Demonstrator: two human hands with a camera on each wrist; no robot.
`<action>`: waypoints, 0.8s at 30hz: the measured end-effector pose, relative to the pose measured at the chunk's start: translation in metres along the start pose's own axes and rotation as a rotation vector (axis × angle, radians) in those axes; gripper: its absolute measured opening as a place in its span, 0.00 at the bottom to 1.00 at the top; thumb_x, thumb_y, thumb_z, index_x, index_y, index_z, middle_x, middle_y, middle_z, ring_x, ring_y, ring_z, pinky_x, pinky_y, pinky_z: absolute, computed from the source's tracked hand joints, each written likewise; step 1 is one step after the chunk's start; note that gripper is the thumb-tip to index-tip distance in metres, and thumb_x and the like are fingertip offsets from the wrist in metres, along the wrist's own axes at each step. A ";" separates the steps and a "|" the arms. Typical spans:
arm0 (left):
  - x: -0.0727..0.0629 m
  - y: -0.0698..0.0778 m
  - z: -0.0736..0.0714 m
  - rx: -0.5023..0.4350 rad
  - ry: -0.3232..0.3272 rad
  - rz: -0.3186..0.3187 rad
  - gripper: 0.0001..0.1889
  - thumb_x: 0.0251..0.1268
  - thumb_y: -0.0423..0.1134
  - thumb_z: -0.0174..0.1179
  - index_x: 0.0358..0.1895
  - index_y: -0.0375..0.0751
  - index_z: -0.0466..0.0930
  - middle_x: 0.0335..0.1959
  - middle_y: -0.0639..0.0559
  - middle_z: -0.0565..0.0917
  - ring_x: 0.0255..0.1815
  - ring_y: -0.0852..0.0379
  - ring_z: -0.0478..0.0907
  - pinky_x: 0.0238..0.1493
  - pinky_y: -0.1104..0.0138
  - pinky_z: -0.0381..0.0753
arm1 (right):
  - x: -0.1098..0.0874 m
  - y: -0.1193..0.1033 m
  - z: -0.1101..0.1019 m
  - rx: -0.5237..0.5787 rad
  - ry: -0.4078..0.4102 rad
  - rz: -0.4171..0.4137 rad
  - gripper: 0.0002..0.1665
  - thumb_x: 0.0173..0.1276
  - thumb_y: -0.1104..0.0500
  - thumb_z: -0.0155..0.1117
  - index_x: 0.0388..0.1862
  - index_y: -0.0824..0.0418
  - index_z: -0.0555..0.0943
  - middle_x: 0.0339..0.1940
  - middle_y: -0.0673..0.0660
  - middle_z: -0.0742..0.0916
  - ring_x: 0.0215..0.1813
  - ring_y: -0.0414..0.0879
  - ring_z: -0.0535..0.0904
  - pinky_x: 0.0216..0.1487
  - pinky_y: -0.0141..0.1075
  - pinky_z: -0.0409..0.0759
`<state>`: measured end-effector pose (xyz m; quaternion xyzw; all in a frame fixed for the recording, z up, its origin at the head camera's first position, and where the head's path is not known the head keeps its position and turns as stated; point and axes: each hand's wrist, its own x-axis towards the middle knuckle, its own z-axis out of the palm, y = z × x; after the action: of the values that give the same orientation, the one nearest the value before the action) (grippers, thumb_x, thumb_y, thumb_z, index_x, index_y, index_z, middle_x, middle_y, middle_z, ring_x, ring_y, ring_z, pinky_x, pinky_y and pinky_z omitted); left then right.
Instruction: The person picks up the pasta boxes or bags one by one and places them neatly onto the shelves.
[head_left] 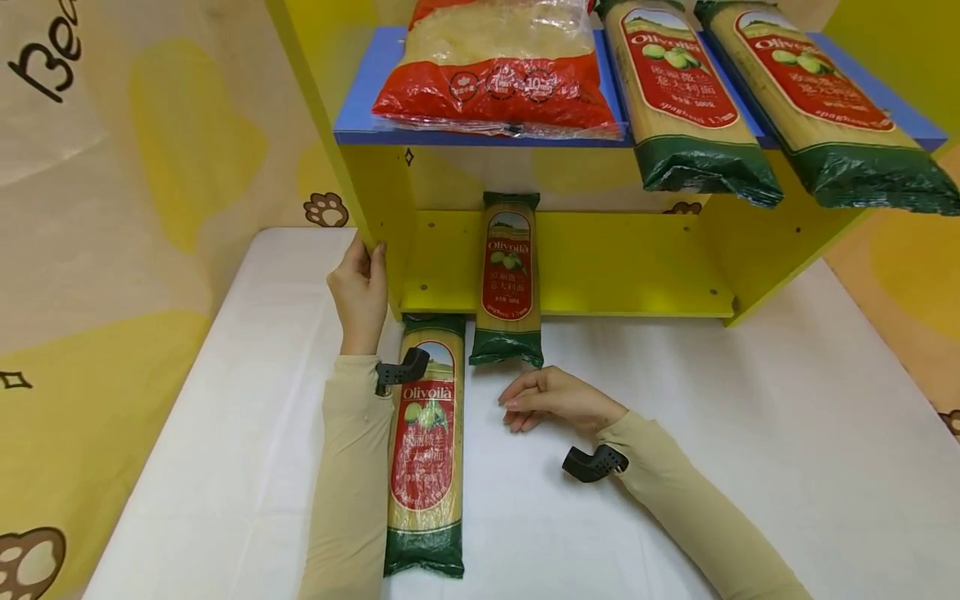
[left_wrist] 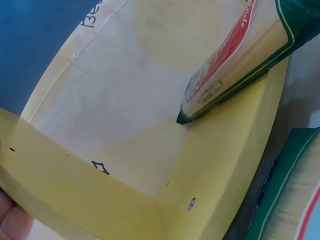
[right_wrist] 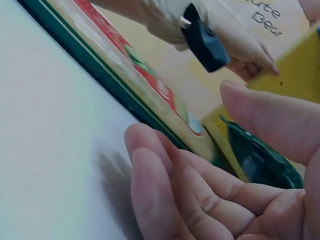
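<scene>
My left hand (head_left: 360, 287) grips the front edge of the yellow shelf's left side panel (head_left: 386, 242); its fingertips (left_wrist: 16, 222) show at the panel's edge in the left wrist view. On the lower yellow board, a spaghetti pack (head_left: 512, 283) lies label up, its green end jutting over the front edge. Just below that end, my right hand (head_left: 566, 400) hovers over the white table with loosely bent fingers and holds nothing. A second spaghetti pack (head_left: 426, 433) lies lengthwise on the table beside my left forearm, which covers part of its left edge.
Overhead, the blue shelf board (head_left: 367, 104) carries a red and clear bag of pale food (head_left: 498, 75). Two more spaghetti packs (head_left: 686, 92) lie to its right, jutting past the board's front edge. A patterned wall covering (head_left: 150, 183) stands behind the white-covered table (head_left: 247, 375).
</scene>
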<state>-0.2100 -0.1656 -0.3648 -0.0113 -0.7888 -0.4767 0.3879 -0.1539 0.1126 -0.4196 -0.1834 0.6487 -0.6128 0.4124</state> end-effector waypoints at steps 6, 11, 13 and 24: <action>0.000 0.000 -0.001 0.011 -0.006 0.017 0.14 0.70 0.34 0.54 0.51 0.26 0.78 0.44 0.35 0.83 0.41 0.46 0.83 0.40 0.58 0.83 | 0.003 0.002 0.013 0.024 -0.032 0.006 0.18 0.69 0.64 0.58 0.48 0.80 0.75 0.33 0.61 0.86 0.32 0.45 0.84 0.39 0.36 0.84; 0.000 0.001 -0.001 0.010 -0.002 0.012 0.14 0.70 0.34 0.54 0.51 0.25 0.78 0.44 0.35 0.83 0.41 0.45 0.83 0.41 0.57 0.83 | 0.008 0.003 0.025 0.038 -0.063 0.008 0.17 0.68 0.64 0.57 0.46 0.81 0.75 0.33 0.61 0.86 0.32 0.44 0.84 0.38 0.36 0.84; 0.000 0.000 -0.001 0.011 -0.002 0.009 0.15 0.70 0.34 0.54 0.51 0.25 0.78 0.44 0.35 0.83 0.42 0.45 0.83 0.41 0.58 0.83 | 0.010 0.003 0.031 0.035 -0.069 0.008 0.17 0.68 0.65 0.57 0.46 0.81 0.75 0.33 0.61 0.86 0.32 0.43 0.84 0.38 0.36 0.84; 0.000 0.000 -0.001 0.002 0.000 -0.005 0.13 0.69 0.33 0.54 0.49 0.25 0.78 0.43 0.35 0.84 0.40 0.45 0.84 0.39 0.56 0.83 | 0.018 0.002 0.057 0.082 0.010 0.023 0.14 0.67 0.66 0.58 0.43 0.79 0.76 0.33 0.64 0.86 0.33 0.44 0.84 0.37 0.36 0.84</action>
<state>-0.2095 -0.1661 -0.3641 -0.0088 -0.7892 -0.4771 0.3865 -0.1210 0.0629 -0.4224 -0.1558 0.6270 -0.6350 0.4234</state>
